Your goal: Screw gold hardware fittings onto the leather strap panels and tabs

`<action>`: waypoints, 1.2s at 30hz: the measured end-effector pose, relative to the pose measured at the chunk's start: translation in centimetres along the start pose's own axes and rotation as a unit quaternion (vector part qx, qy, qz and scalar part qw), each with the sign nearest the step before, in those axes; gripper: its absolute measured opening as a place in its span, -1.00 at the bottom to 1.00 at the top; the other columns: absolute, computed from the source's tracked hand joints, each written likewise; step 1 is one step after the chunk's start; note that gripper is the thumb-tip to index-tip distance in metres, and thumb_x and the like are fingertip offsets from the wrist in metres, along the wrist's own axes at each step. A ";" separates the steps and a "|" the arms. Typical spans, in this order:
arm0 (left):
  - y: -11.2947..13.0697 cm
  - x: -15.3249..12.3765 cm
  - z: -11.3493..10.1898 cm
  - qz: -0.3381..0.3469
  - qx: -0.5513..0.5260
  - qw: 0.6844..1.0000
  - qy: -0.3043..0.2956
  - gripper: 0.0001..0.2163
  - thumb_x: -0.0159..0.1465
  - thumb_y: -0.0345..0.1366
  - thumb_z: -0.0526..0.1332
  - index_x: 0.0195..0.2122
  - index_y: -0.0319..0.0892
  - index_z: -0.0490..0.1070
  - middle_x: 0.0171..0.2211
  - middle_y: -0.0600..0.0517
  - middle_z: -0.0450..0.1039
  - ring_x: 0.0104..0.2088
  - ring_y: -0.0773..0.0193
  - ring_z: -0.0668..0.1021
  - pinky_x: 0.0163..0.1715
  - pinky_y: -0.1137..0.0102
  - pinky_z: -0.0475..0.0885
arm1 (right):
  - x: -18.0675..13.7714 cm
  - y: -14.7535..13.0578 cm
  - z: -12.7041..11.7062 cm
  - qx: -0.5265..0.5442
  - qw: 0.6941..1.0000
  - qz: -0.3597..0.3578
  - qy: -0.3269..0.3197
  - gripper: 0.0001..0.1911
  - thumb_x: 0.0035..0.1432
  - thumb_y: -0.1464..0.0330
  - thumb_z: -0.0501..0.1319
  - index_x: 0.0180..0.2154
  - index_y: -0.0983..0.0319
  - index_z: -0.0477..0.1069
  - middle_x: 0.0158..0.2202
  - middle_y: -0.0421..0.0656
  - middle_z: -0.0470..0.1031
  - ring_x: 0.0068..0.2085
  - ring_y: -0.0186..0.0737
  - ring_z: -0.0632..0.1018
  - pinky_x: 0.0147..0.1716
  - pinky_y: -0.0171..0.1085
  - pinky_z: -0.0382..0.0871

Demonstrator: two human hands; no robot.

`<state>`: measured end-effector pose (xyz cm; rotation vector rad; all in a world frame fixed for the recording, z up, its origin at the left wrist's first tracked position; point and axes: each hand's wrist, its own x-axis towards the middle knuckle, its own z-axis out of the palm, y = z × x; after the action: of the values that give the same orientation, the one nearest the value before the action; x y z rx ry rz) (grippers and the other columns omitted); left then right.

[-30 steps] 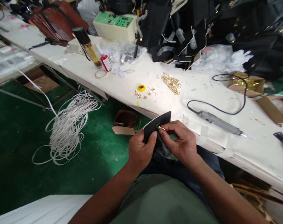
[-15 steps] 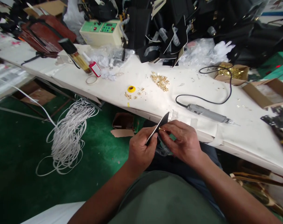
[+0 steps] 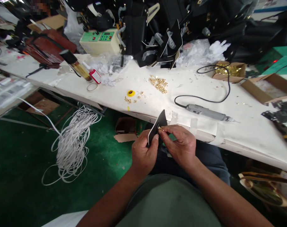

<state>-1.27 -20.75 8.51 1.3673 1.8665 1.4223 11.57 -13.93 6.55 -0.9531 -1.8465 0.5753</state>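
Note:
My left hand [image 3: 144,151] is closed on the lower edge of a black leather piece [image 3: 160,119] with a pale cut edge, held tilted up just off the front of the table. Between the thumb and forefinger of my right hand [image 3: 180,142] is a small gold metal fitting [image 3: 159,128], pressed against the face of the leather. Its exact shape is partly hidden by my fingers. On the table beyond lie a heap of gold fittings [image 3: 158,84], a yellow round dish [image 3: 131,93] and several loose gold pieces [image 3: 128,100]. A grey electric screwdriver [image 3: 206,112] rests to the right.
Black bags [image 3: 134,34] and plastic wrap line the back. Left of them stand a control box [image 3: 99,42], a dark-capped bottle [image 3: 78,67] and a red bottle [image 3: 95,76]. Cartons [image 3: 268,90] stand at right. White cord [image 3: 73,145] lies coiled on the green floor.
The leather piece has turned so more of its dark face shows. My right hand has shifted slightly left with the gold fitting against it. The whole view has moved a little.

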 end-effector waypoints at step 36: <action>-0.5 -1.7 0.7 0.131 0.084 0.987 -0.046 -0.43 0.27 -0.25 0.37 0.30 -0.05 0.32 0.11 -0.14 0.45 0.13 0.01 0.55 0.17 0.18 0.50 | -0.2 -0.7 -1.8 0.013 0.998 -0.044 -0.032 -0.51 0.13 0.00 0.41 0.00 0.12 0.50 -0.09 -0.03 0.66 -0.08 0.10 0.66 -0.03 0.06 0.53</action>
<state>-0.23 -21.94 7.38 1.7862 1.8341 1.3165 12.99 -14.57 7.76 -0.8392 -1.9222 0.5802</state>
